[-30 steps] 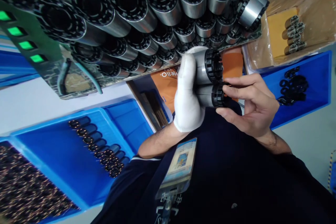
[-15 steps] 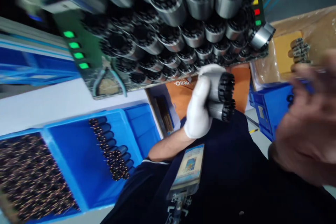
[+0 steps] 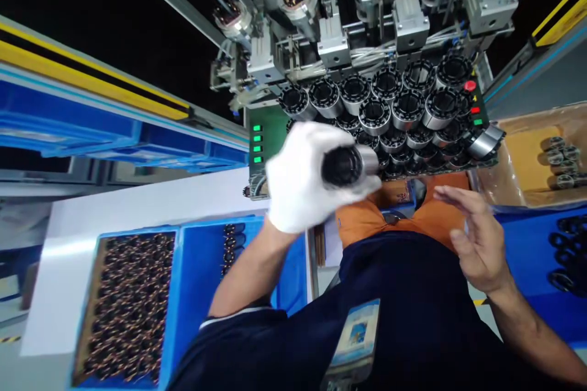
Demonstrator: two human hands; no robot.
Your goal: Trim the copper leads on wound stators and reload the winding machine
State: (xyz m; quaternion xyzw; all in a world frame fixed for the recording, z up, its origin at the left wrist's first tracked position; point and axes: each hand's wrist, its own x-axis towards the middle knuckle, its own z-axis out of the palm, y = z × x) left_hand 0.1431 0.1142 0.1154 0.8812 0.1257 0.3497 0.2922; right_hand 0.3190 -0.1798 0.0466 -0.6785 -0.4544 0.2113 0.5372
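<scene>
The gloved fingers of the left hand (image 3: 300,174) are closed around a metal cylinder (image 3: 342,166), with its dark round end turned up to the viewer, so its long axis points roughly toward the camera. A grey shape beside it is too blurred to tell. The bare right hand (image 3: 479,244) has its fingers loosely spread, thumb apart, and it holds nothing. From these fingers, the held cylinder lies between nine and ten o'clock, well apart; the left hand is the nearer. From the held cylinder, standing cylinders (image 3: 408,107) on the green counter (image 3: 270,119) are at one to three o'clock. Black rings (image 3: 568,244) lie at three o'clock from the right hand.
</scene>
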